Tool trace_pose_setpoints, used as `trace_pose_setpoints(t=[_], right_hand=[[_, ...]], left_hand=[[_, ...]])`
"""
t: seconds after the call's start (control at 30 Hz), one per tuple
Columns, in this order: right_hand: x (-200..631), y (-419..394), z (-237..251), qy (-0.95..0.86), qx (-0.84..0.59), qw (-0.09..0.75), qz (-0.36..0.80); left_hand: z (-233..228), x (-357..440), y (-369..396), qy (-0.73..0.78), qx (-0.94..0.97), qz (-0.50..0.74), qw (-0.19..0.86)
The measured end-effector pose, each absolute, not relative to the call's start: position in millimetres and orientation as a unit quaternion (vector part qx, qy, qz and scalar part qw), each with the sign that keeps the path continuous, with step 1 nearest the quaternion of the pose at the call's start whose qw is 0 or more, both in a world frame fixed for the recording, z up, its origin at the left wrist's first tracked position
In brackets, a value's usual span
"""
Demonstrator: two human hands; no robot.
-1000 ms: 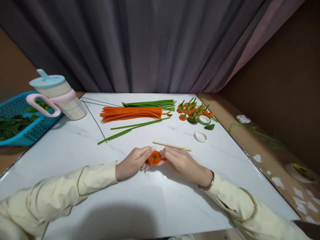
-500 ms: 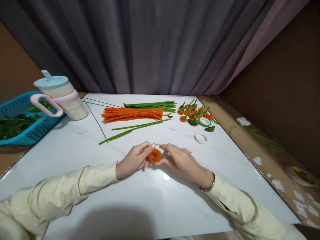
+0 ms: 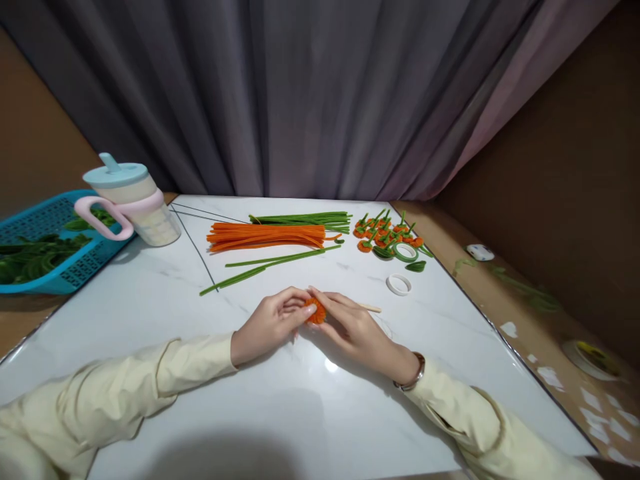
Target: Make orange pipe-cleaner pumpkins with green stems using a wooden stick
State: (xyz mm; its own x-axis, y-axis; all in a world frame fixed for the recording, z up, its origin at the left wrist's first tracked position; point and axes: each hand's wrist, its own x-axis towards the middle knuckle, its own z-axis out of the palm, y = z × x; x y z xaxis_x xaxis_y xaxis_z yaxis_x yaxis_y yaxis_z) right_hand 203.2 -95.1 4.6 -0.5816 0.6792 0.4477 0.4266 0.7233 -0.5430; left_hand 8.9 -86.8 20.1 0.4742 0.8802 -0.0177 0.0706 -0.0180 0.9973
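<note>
Mostly hidden between both sets of fingers: small orange pipe-cleaner flower (image 3: 316, 311), pinched by left hand (image 3: 270, 323) and right hand (image 3: 350, 327), both closed round it. Behind right hand, wooden stick (image 3: 369, 307), part covered. Far left of left hand, blue basket (image 3: 60, 283) holding green leaves; lidded cup (image 3: 131, 200) beside it. No legible writing.

I'm looking at a small home craft corner. A white marble-look bench (image 3: 280, 400) stands against a grey curtain (image 3: 300, 93); bundles of orange pipe cleaners (image 3: 267, 236) and green pipe cleaners (image 3: 305, 219) lie along its far edge, finished little orange flowers (image 3: 385, 235) near its far right corner, and a lidded drinking cup (image 3: 131, 200) at its far left corner.
</note>
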Motion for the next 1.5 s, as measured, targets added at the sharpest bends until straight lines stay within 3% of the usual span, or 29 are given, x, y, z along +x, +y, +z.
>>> trace_pose_setpoints(t=[0.5, 1.0, 1.5], right_hand=[[187.8, -95.6, 5.2, -0.881, -0.336, 0.291, 0.164], [190.3, -93.1, 7.3, -0.921, -0.26, 0.263, 0.125], [193.0, -91.6, 9.4, -0.889, -0.333, 0.293, 0.113]], left_hand=[[22.8, 14.8, -101.1, 0.422, 0.721, 0.324, 0.444], [29.1, 13.1, -100.3, 0.383, 0.708, 0.313, 0.504], [31.5, 11.5, -100.3, 0.423, 0.742, 0.284, 0.436]])
